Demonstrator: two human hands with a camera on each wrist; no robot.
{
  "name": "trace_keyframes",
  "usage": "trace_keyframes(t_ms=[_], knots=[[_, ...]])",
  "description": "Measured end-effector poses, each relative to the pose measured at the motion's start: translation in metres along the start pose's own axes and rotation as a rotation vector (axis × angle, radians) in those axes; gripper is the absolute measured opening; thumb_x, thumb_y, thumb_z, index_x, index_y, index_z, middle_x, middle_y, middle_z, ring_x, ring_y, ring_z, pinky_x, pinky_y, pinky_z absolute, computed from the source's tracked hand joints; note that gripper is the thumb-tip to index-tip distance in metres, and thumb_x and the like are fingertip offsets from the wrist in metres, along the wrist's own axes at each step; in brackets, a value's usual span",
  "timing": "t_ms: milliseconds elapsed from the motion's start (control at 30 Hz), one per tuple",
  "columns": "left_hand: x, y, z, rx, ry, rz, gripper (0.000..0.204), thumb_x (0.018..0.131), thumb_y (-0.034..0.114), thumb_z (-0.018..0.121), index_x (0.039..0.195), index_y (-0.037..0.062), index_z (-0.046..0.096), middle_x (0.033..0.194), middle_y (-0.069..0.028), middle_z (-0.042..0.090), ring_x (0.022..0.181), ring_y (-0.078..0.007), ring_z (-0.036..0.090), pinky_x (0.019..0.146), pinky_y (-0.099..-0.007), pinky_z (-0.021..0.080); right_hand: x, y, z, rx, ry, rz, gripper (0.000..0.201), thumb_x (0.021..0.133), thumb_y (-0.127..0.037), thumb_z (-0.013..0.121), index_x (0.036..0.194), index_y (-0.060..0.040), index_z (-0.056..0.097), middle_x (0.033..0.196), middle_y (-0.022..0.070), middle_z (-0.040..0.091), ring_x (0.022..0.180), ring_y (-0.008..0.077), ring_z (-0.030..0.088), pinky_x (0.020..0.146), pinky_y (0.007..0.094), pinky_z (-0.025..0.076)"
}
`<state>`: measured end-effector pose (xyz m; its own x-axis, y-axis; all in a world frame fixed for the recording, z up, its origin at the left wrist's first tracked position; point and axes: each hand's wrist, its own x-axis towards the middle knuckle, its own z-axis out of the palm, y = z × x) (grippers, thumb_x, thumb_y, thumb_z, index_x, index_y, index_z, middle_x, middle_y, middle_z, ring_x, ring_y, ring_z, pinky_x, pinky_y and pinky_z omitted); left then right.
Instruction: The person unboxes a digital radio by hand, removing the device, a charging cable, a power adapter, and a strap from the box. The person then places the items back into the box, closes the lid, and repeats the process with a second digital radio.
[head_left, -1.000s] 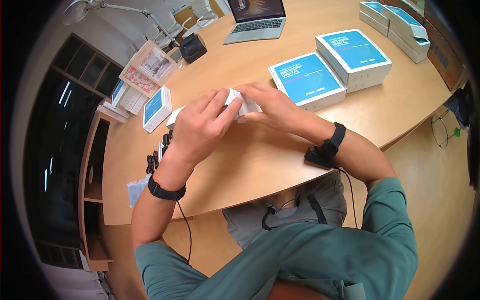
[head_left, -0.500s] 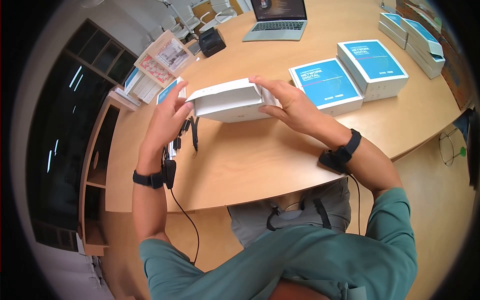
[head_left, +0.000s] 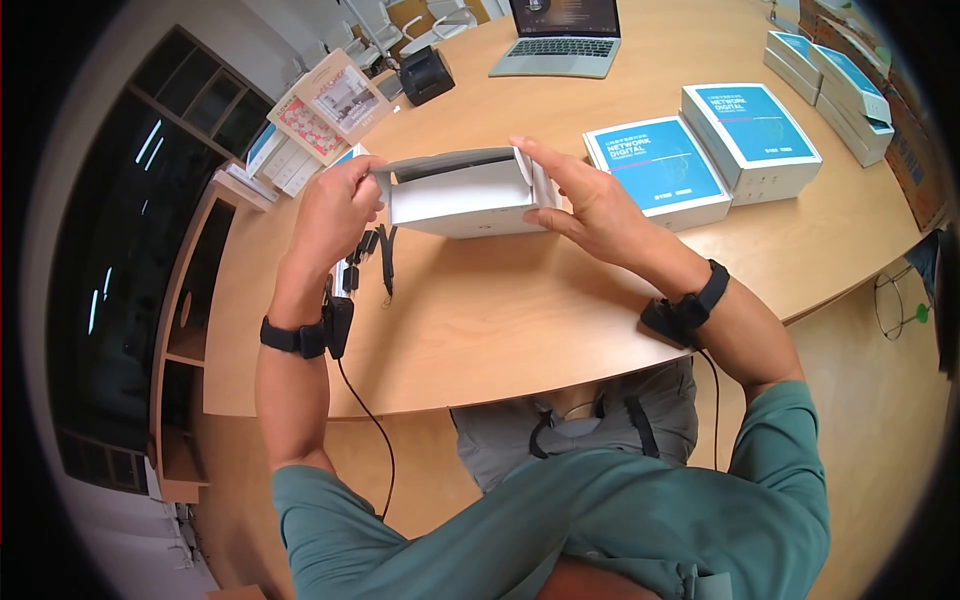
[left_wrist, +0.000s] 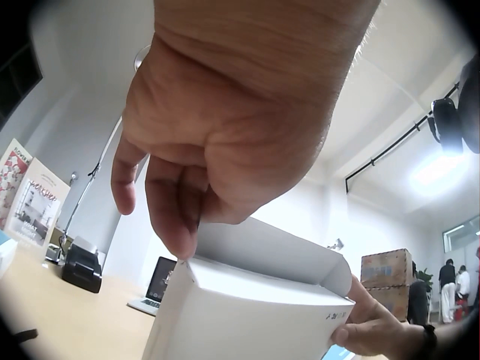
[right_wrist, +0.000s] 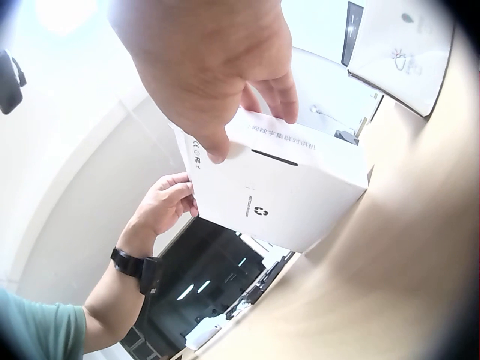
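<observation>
A white cardboard box is held up near the far side of my arms, its upper side standing partly open with a dark gap under a raised flap. At its left end my left hand pinches the corner edge between thumb and curled fingers. My right hand grips the other end, thumb on the near face and fingers over the top edge. In the left wrist view the flap stands up behind the white inner panel. Small print and a dark slot mark the box's end face in the right wrist view.
Two blue-topped boxes lie to the right, with more boxes at the far right. A laptop, a black device and upright books stand farther back. Black cables lie left of centre.
The box has turned from end-on to broadside, and its open side has come into view. My left hand moved left, spread its fingers, then closed them on the box's left corner.
</observation>
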<state>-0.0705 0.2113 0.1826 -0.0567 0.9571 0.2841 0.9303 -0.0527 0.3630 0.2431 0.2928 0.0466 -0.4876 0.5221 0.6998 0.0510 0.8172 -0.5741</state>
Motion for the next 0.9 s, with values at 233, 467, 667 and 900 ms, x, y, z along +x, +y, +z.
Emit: trace_keyframes(t_ms=[233, 467, 667, 900], knots=[[0.008, 0.01, -0.008, 0.05, -0.042, -0.015, 0.034, 0.104, 0.013, 0.052, 0.122, 0.0002, 0.078, 0.078, -0.0103, 0.073, 0.071, -0.0168, 0.073, 0.069, -0.0349, 0.058, 0.0, 0.001, 0.0, 0.015, 0.012, -0.01, 0.092, 0.093, -0.009, 0.085, 0.172, -0.0226, 0.04, 0.152, 0.0223, 0.066, 0.125, 0.0447, 0.071, 0.103, 0.0485, 0.062], [-0.015, 0.002, -0.002, 0.129, 0.045, 0.108, 0.034, 0.108, 0.011, 0.053, 0.13, -0.0004, 0.075, 0.081, -0.011, 0.076, 0.073, -0.016, 0.076, 0.072, -0.0336, 0.06, -0.001, -0.001, -0.001, 0.002, 0.006, -0.006, 0.09, 0.094, -0.009, 0.084, 0.172, -0.0233, 0.04, 0.152, 0.0208, 0.066, 0.127, 0.045, 0.069, 0.105, 0.0486, 0.061], [-0.022, 0.005, -0.003, 0.041, 0.03, 0.062, 0.034, 0.109, 0.012, 0.054, 0.133, -0.0021, 0.074, 0.082, -0.0113, 0.077, 0.073, -0.0153, 0.076, 0.072, -0.0326, 0.06, 0.0, -0.003, 0.001, 0.023, -0.032, 0.028, 0.089, 0.094, -0.01, 0.084, 0.171, -0.0228, 0.042, 0.155, 0.019, 0.065, 0.128, 0.0442, 0.069, 0.106, 0.0484, 0.061], [-0.012, -0.002, -0.002, -0.109, 0.01, 0.021, 0.034, 0.105, 0.012, 0.052, 0.126, 0.0018, 0.077, 0.082, -0.013, 0.076, 0.076, -0.0177, 0.077, 0.072, -0.035, 0.061, 0.002, -0.003, 0.0, 0.001, -0.009, 0.019, 0.089, 0.094, -0.01, 0.084, 0.171, -0.0227, 0.041, 0.156, 0.0196, 0.064, 0.127, 0.0443, 0.069, 0.105, 0.0484, 0.061]])
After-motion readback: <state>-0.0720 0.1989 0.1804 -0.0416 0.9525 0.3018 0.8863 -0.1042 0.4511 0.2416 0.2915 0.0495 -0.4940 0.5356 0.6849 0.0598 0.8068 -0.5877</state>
